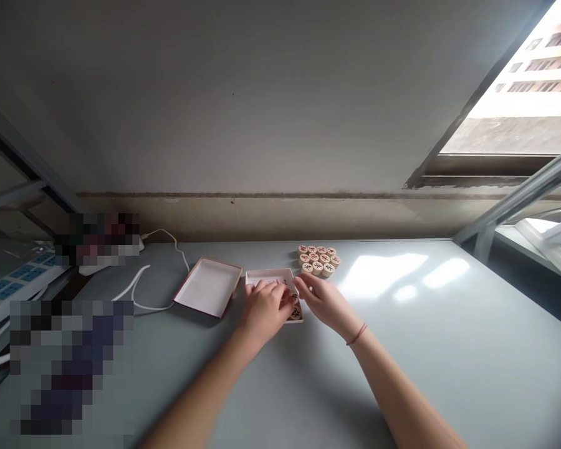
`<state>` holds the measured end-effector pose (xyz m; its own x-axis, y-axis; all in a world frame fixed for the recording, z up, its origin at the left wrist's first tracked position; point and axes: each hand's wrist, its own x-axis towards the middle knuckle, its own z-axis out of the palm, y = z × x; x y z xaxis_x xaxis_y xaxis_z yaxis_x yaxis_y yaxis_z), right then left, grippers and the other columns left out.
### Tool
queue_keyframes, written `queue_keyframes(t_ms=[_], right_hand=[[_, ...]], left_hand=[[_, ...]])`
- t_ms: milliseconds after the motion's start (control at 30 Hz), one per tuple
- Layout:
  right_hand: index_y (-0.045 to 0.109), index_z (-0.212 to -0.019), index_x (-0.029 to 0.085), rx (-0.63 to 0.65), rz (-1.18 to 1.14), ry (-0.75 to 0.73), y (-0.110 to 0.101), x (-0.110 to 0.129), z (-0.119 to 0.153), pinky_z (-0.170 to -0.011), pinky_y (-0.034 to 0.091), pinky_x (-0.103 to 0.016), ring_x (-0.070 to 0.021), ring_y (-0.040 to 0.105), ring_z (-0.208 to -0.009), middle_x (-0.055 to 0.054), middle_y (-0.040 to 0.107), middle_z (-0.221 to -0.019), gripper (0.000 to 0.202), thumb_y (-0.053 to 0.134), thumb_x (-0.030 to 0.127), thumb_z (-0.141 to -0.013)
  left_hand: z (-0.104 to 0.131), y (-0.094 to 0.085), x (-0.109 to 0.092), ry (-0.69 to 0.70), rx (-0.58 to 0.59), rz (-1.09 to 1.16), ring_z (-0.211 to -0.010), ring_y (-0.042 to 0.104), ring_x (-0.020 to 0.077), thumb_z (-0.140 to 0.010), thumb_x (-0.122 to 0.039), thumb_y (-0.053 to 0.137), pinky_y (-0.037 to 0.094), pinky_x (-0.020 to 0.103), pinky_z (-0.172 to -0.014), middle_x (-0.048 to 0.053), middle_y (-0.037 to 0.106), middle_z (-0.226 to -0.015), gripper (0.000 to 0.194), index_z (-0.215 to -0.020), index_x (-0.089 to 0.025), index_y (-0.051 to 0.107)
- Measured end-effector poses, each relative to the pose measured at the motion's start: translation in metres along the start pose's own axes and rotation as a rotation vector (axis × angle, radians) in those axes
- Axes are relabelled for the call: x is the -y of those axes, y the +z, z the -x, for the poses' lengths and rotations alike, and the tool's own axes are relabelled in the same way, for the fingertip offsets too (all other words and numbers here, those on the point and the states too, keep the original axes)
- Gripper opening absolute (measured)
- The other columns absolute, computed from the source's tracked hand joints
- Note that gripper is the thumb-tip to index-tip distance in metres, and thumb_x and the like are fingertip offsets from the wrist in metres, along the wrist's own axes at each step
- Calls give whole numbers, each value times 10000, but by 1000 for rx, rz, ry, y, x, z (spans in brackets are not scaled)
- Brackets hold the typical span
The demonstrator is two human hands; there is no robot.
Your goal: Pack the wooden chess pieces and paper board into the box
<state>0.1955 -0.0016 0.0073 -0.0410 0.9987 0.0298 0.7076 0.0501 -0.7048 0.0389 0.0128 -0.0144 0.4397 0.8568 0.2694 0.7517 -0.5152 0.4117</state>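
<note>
My left hand (265, 308) reaches over a small white box (268, 273), its fingers bent down into it around round wooden pieces. One piece with a dark character (296, 312) shows at the box's right end, beside my left fingertips. My right hand (321, 298), with a thin red band at the wrist, touches the box's right edge, thumb and fingers close together. Whatever either hand grips is hidden or too small to name. Behind the box, stacked round pieces (318, 259) with red and dark characters stand in a tight group.
Left of the box lies an open lid (209, 287), white inside with a red edge. White cables (133, 287) run on the grey table (430, 374) at the left, near power strips (14, 287). Metal frame bars (514, 199) rise at both sides.
</note>
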Motion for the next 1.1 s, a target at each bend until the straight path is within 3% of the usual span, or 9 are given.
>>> queue_keyframes(t_ms=[100, 167, 300, 433, 500, 600, 733, 867, 1100], right_hand=[[569, -938, 214, -111, -63, -95, 0, 2, 1, -523, 412, -246, -102, 453, -493, -15, 626, -776, 189, 430, 313, -858], [555, -1045, 223, -106, -62, -196, 4, 4, 2, -560, 446, -250, -100, 489, -541, -33, 634, -914, 243, 507, 281, -814], [579, -1038, 234, -140, -7, -280, 14, 8, 6, -623, 471, -263, -116, 538, -618, -35, 629, -932, 224, 513, 235, -823], [600, -1037, 218, -211, 35, -309, 11, 5, 3, -605, 475, -269, -118, 540, -629, -65, 621, -1012, 228, 509, 262, -833], [608, -1024, 210, -291, 45, -269, 1, -4, -1, -605, 482, -277, -119, 543, -627, -85, 612, -1067, 240, 513, 279, -815], [587, -1033, 214, -405, 77, -81, -22, -28, -6, -612, 481, -290, -124, 550, -598, -82, 631, -1035, 292, 531, 303, -761], [561, -879, 240, -363, 188, 199, -46, -60, -7, -573, 435, -276, -135, 542, -566, -27, 661, -883, 202, 549, 346, -707], [564, -733, 231, -246, 251, 253, -48, -76, -9, -600, 418, -274, -172, 570, -664, -22, 662, -795, 127, 547, 354, -707], [605, -777, 226, -267, 283, 252, -45, -81, -14, -646, 431, -286, -179, 590, -726, -32, 668, -867, 127, 584, 343, -730]], left_hand=[[-1, -8, 2, -71, -117, 107, -858, 621, 209, -857, -260, 548, 415, 355, -809, 15, 699, -829, 91, -862, -227, 633], [-1, -15, 2, -113, -141, 266, -836, 628, 180, -873, -280, 522, 445, 320, -789, 1, 703, -861, 116, -891, -233, 627], [0, -24, 0, -202, -88, 562, -780, 630, 143, -888, -352, 481, 499, 252, -696, -18, 695, -872, 173, -917, -245, 614], [1, -21, 1, -253, -113, 643, -774, 636, 146, -867, -376, 512, 525, 261, -713, 1, 686, -873, 181, -898, -228, 611], [1, -18, 4, -264, -152, 694, -806, 647, 152, -853, -374, 540, 535, 278, -757, 22, 681, -879, 180, -887, -210, 605], [1, -13, 12, -274, -201, 774, -847, 660, 154, -841, -348, 563, 547, 293, -799, 40, 670, -913, 185, -943, -196, 586], [0, -10, 22, -257, -227, 776, -887, 646, 139, -838, -270, 550, 553, 279, -819, 43, 648, -1000, 152, -967, -216, 611], [0, -7, 24, -292, -237, 760, -886, 626, 122, -797, -196, 571, 555, 254, -804, 50, 620, -1049, 232, -1024, -218, 614], [1, -10, 18, -249, -176, 654, -780, 631, 124, -816, -257, 587, 556, 254, -729, 24, 621, -897, 256, -1068, -215, 598]])
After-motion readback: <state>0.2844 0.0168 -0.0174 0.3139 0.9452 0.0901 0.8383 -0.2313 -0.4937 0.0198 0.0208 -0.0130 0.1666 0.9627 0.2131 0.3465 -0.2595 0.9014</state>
